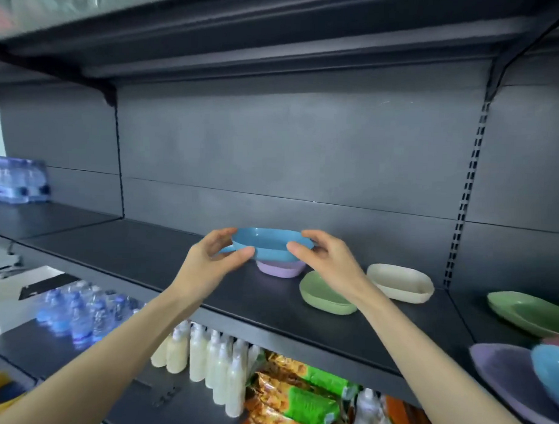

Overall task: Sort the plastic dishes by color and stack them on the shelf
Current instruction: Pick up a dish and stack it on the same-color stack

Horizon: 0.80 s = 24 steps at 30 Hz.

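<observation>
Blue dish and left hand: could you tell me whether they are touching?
Touching. The head view shows the left hand pinching the blue dish at its rim.

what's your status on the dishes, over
Left hand and right hand both pinch blue dish at rim. Directly above purple dish on shelf. Green dish and cream dish close on the right, untouched.

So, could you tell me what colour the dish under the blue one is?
Purple dish, head view.
</observation>
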Motion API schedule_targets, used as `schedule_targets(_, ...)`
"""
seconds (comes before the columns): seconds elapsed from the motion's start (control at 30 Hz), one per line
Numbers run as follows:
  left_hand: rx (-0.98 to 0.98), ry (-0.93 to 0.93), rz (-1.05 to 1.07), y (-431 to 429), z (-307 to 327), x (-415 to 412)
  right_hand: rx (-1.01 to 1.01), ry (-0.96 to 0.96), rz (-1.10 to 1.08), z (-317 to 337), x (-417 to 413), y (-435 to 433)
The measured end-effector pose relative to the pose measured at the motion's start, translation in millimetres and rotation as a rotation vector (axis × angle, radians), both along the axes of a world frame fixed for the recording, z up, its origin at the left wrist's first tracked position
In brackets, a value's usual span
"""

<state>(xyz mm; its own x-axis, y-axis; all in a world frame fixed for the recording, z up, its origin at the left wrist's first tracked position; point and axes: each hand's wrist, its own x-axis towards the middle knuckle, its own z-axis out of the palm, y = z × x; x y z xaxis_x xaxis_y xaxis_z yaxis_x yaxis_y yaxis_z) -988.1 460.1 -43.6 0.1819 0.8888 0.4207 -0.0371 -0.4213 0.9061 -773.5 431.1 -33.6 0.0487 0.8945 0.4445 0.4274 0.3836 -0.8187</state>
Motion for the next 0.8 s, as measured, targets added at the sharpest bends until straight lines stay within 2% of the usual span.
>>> schedule_targets(0.13,-0.035,0.051,-0.041,36,-5,-40,-0.017,0.05,0.017,-3,-37,27)
schedule_targets(0.23,-0.027,0.08,-0.077,63,-5,-61,-0.017,0.015,0.015,-3,-56,51)
schedule_targets(0.6,-0.012,0.14,-0.126,180,-24,-87,-0.077,0.016,-0.019,-27,-77,169)
schedule_targets(0.8,-0.084,0.194,-0.133,252,-39,-90,-0.168,-0.186,-0.137,-48,-76,237)
